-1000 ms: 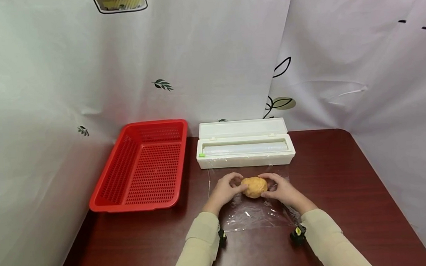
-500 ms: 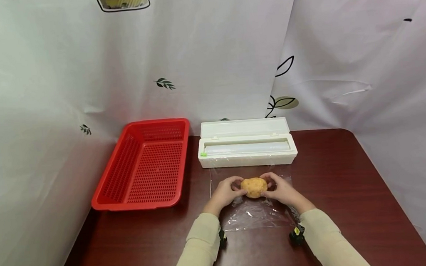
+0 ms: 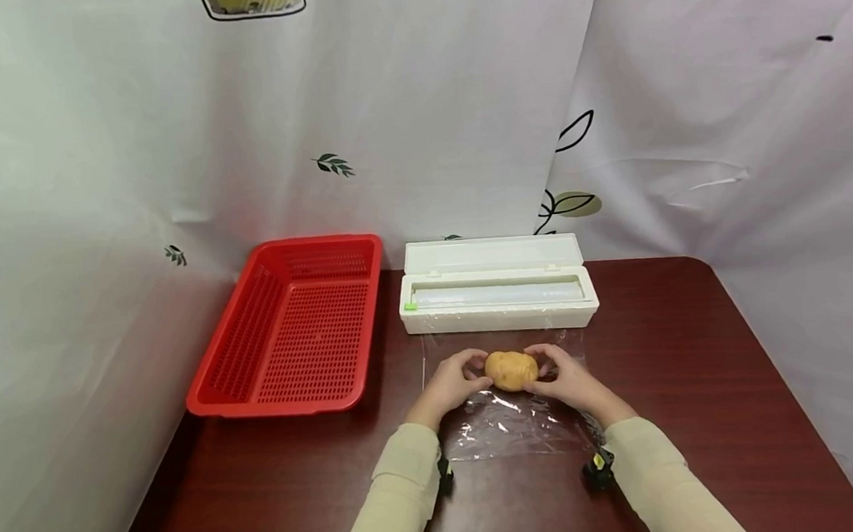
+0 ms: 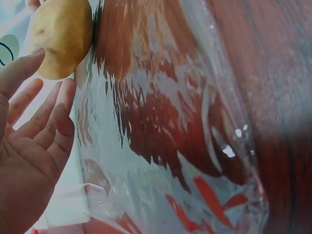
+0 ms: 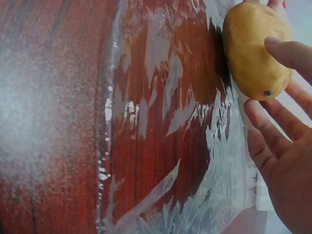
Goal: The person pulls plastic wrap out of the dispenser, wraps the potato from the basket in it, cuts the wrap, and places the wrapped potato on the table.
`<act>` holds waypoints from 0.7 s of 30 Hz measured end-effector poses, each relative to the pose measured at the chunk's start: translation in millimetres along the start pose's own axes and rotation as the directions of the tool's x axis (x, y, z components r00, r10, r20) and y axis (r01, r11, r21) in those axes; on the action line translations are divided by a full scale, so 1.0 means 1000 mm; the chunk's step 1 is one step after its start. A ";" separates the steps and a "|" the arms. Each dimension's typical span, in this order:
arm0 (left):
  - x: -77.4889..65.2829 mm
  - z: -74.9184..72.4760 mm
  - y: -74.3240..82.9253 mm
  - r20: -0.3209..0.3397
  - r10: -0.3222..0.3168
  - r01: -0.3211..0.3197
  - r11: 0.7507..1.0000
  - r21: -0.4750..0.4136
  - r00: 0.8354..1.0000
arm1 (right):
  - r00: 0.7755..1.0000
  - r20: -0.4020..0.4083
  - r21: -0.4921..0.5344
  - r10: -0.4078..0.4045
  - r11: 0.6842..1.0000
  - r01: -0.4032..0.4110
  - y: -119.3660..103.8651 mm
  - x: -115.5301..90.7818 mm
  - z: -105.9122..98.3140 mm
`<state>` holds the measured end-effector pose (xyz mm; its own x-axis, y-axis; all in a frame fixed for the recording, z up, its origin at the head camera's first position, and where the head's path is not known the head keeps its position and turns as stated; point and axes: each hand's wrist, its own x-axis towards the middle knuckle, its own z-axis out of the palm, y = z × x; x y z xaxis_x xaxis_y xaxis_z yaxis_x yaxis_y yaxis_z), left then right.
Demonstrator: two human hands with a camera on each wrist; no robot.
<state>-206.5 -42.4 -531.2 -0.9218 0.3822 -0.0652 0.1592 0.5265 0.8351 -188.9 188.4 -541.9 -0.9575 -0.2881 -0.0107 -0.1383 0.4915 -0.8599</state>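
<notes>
A yellow-brown potato (image 3: 511,371) is held level at both ends, over a sheet of cling film (image 3: 499,427) spread on the table. My left hand (image 3: 454,385) holds its left end, thumb on the near side and fingers at the far side. The right hand (image 3: 567,380) pinches the other end in the same way. Seen from the right wrist, the potato (image 5: 256,51) has a dark spot at its end, and the thumb lies on its skin. Wrinkled, shiny film (image 4: 146,97) lies beside the potato in the left wrist view.
Behind the hands stands a white cling film box (image 3: 502,318) with its lid raised and a roll inside; the film runs out from its front. A red perforated basket (image 3: 361,346) sits at the left. White patterned cloth (image 3: 445,114) hangs around the dark red table (image 3: 691,379).
Both hands keep hold of the potato, which has turned slightly between them, showing a smoother face. The whole head view has shifted a little.
</notes>
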 end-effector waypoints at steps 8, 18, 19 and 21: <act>0.000 -0.004 -0.001 -0.033 0.004 -0.003 1.000 0.023 0.999 | 1.000 -0.002 -0.020 -0.008 1.000 0.008 0.000 0.001 -0.002; -0.003 -0.007 -0.006 -0.043 -0.043 0.045 0.999 0.029 0.998 | 0.998 0.000 0.012 -0.055 0.998 0.055 0.004 0.003 -0.001; -0.004 -0.007 -0.006 -0.045 -0.045 0.046 0.999 0.026 0.998 | 0.999 0.000 0.015 -0.052 0.999 0.052 0.005 0.003 -0.001; -0.005 -0.008 -0.007 -0.054 -0.038 0.039 0.999 0.020 0.998 | 0.999 0.000 0.020 -0.040 0.999 0.040 0.004 0.003 -0.001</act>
<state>-206.0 -54.1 -532.3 -0.9450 0.3199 -0.0674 0.1296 0.5559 0.8211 -192.8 190.7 -544.8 -0.9511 -0.3078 0.0238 -0.1717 0.4632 -0.8695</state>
